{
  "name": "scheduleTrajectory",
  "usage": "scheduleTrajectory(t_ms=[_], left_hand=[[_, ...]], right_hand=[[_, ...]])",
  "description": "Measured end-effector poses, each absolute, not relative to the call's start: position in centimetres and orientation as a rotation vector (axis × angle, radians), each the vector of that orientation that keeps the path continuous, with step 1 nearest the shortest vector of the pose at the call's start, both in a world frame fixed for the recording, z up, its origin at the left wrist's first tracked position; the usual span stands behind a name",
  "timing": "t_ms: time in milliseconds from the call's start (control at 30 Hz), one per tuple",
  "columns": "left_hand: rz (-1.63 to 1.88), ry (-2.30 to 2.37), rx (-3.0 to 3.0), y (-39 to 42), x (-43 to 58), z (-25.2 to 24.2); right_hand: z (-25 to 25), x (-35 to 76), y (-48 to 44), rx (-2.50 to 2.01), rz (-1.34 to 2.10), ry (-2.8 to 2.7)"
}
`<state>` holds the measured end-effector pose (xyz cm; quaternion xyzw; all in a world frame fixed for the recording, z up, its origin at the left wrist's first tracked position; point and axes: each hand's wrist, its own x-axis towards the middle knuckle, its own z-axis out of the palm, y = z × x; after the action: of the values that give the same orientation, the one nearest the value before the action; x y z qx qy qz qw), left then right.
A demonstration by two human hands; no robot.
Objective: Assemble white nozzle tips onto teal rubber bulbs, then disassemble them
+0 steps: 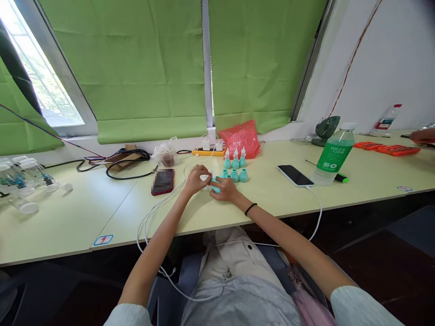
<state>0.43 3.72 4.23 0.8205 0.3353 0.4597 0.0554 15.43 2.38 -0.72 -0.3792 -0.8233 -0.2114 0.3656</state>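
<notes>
At the middle of the table, my left hand (197, 180) pinches a small translucent white piece (205, 177), partly hidden by the fingers. Close beside it, my right hand (224, 188) is closed around a teal rubber bulb (216, 188). The two hands nearly touch, and I cannot make out whether the two pieces are joined. Just beyond my right hand stand several open-necked teal bulbs (243, 175). Behind those, a row of teal bulbs fitted with pointed white nozzles (235, 159) stands upright.
A pink bubble-wrap bag (240, 138) and an orange power strip (214, 153) lie behind. Left are a red-edged phone (162, 182) and white cables (159, 203). Right are another phone (295, 175), a water bottle (333, 156) and a fan (326, 129). Another person's hand (423, 136) shows far right.
</notes>
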Motion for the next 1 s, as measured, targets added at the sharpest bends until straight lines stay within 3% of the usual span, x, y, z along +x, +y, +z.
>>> scheduleTrajectory(t_ms=[567, 1000], left_hand=[[1.432, 0.957, 2.232, 4.61, 0.61, 3.78], [1.582, 0.939, 2.524, 4.32, 0.46, 3.55]], right_hand=[[-0.66, 15.23, 2.57, -1.009, -0.559, -1.978], [0.07, 15.95, 2.87, -1.007, -0.543, -1.826]])
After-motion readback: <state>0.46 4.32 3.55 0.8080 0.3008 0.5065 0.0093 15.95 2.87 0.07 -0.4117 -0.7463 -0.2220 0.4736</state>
